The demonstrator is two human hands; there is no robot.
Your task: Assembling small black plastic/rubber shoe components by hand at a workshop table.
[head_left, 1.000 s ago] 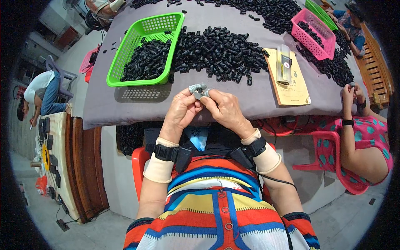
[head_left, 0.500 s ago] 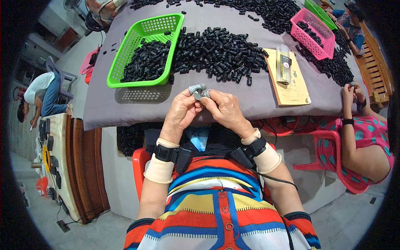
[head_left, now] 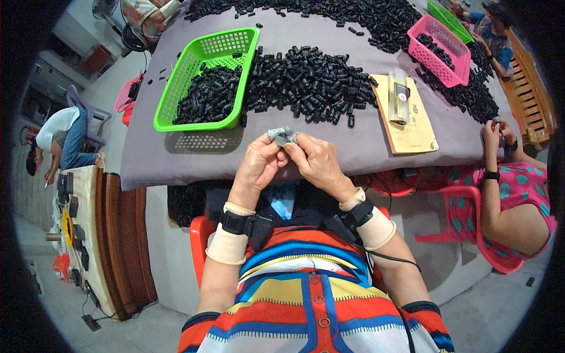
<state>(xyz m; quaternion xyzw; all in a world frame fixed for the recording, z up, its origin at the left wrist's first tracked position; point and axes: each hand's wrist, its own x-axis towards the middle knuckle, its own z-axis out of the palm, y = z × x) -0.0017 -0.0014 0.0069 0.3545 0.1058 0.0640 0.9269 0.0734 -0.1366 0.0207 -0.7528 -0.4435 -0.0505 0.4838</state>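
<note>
A grey cloth covers the surface [head_left: 365, 147]. A heap of small black plastic pieces [head_left: 306, 82] lies at its middle, beside a bright green plastic mesh basket [head_left: 176, 88] near the left edge. A pink plastic mesh basket [head_left: 444, 44] sits toward the far right corner, with a pale yellow card booklet [head_left: 412, 123] by the right edge. Both hands [head_left: 288, 162] pinch a small silver-grey piece [head_left: 282, 135]. The person's shirt [head_left: 312, 294] has red, blue, yellow and white stripes.

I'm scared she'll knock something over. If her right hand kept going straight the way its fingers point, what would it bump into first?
Probably the left hand: the right hand points its fingertips toward it, both pinching the same small grey part. Past that, likely the green basket, though depth is unclear.
</note>
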